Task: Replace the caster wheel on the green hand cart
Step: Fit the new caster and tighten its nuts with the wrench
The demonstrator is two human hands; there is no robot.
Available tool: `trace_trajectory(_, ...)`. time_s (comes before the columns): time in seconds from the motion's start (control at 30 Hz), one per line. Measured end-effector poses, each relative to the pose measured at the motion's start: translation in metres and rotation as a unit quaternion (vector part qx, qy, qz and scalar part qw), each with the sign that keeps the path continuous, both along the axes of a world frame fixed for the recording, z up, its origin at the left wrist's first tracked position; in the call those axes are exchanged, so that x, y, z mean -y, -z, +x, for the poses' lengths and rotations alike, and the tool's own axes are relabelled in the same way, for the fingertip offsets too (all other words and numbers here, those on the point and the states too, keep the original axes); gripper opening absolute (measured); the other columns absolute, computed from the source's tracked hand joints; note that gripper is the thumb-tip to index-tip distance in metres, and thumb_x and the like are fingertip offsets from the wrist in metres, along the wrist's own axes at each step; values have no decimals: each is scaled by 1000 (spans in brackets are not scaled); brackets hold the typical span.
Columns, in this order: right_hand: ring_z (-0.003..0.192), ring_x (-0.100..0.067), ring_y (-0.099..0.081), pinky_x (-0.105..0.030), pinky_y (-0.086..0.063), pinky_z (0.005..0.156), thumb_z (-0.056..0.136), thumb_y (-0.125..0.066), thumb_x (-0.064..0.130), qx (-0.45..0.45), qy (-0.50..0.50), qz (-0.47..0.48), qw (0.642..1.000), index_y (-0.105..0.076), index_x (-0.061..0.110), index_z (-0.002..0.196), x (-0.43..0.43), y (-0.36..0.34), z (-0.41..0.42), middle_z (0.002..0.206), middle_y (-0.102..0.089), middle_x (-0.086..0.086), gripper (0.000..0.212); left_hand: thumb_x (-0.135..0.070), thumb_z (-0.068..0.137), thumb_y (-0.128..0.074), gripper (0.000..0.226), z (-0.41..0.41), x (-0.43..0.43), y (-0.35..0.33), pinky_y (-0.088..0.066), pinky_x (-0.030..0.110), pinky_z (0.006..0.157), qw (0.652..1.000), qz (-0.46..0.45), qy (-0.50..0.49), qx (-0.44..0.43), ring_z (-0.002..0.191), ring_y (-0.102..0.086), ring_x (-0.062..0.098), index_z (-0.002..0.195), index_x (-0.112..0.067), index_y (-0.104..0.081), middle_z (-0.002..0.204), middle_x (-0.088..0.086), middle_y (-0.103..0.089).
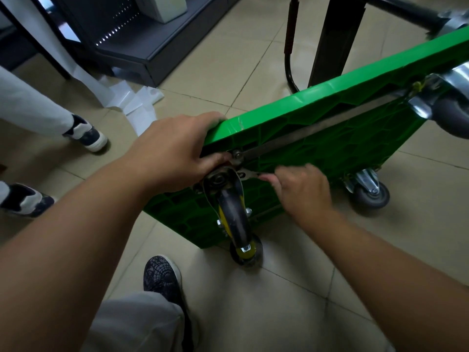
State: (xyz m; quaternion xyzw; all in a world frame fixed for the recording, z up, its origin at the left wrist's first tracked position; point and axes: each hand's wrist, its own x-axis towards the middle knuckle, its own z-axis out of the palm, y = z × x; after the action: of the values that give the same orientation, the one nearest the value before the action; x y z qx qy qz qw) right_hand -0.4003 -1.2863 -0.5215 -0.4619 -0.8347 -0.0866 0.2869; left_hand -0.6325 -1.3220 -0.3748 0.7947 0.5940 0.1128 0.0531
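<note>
My left hand (177,146) curls over the corner of the tipped green cart (330,138), its fingertips hidden behind the deck. The caster wheel (234,217) sits just under my thumb. My right hand (302,189) pinches a small metal piece (247,174) beside the wheel, and I can't identify it.

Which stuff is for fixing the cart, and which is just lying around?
Job: tipped green plastic hand cart; black-and-yellow caster wheel; small silver metal tool in right hand; left hand gripping cart edge.
Lying about: white paper sheets; dark metal shelf unit.

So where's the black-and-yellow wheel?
The black yellow-hubbed wheel is centre of the head view, on the green plastic cart, between the left hand and right hand.
</note>
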Motion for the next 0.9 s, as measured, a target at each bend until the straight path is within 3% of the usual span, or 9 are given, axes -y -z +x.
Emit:
trace_trajectory(0.13, 61, -37, -56, -35, -29, 60, 93, -27, 60, -196, 91, -230, 949, -56, 7, 70, 46, 27, -38, 67, -63, -15, 65, -48, 91, -66, 46, -1, 1, 0, -38, 36, 66, 1000, 5, -4, -4, 83, -60, 28, 132, -32, -54, 92, -2, -65)
trace_trajectory(0.2, 62, -34, -50, -34, -29, 61, 90, -18, 67, -216, 77, -274, 934, -48, 15, 69, 43, 30, -39, 62, -55, -7, 64, -48, 91, -66, 46, -1, 0, 0, -39, 36, 68, 1000, 3, -2, -1, 85, -60, 28, 133, -33, -54, 95, -1, -67)
trace_trajectory(0.3, 56, -25, -41, -33, -25, 57, 88, -15, 71, -166, 27, -303, 938, -37, 22, 67, 33, 25, -19, 55, -39, 8, 59, -48, 90, -66, 46, -2, 0, 0, -38, 36, 67, 1000, 0, 4, 5, 83, -59, 26, 132, -34, -54, 93, -3, -66)
trace_trajectory(0.43, 52, -26, -50, -30, -24, 55, 102, -41, 43, -37, -2, -165, 986, -54, 17, 91, 27, 15, 26, 58, -51, 3, 32, -48, 90, -66, 45, -2, -1, 0, -36, 35, 66, 1000, -2, -3, 1, 83, -60, 27, 131, -34, -54, 93, -2, -66)
trace_trajectory(0.5, 51, -22, -49, -28, -18, 59, 103, -45, 34, 32, -62, -78, 995, -58, 14, 97, 17, -3, 44, 60, -56, 3, 24, -48, 91, -66, 44, -2, -2, 0, -39, 36, 67, 1000, -6, -4, -3, 85, -62, 29, 130, -34, -54, 94, 0, -68)
trace_trajectory(0.53, 52, -21, -48, -29, -17, 60, 102, -44, 33, 66, -109, -54, 990, -59, 14, 97, 11, -14, 49, 63, -58, 2, 25, -49, 91, -67, 43, -2, -2, 0, -41, 37, 68, 1000, -8, -4, -5, 86, -62, 29, 129, -35, -54, 95, 0, -68)
trace_trajectory(0.63, 58, -25, -54, -35, -35, 58, 106, -44, 28, 149, -207, -16, 967, -60, 12, 98, -8, -43, 47, 71, -61, -2, 24, -49, 91, -67, 41, -1, -1, 0, -45, 38, 69, 1000, -10, -7, -5, 86, -63, 30, 127, -35, -54, 96, 1, -69)
trace_trajectory(0.73, 61, -28, -61, -38, -44, 60, 105, -48, 26, 206, -207, 35, 956, -60, 11, 103, -22, -65, 36, 73, -64, -7, 19, -49, 90, -67, 41, -1, -1, -1, -48, 40, 71, 1000, -11, -10, -6, 86, -63, 30, 126, -34, -54, 95, 1, -69)
trace_trajectory(0.9, 67, -30, -66, -38, -46, 64, 102, -56, 24, 253, -207, 68, 943, -58, 8, 112, -35, -85, 31, 79, -68, -11, 19, -49, 90, -66, 43, -2, -2, -1, -48, 40, 71, 1000, -14, -8, -3, 85, -63, 29, 128, -35, -54, 96, 0, -69)
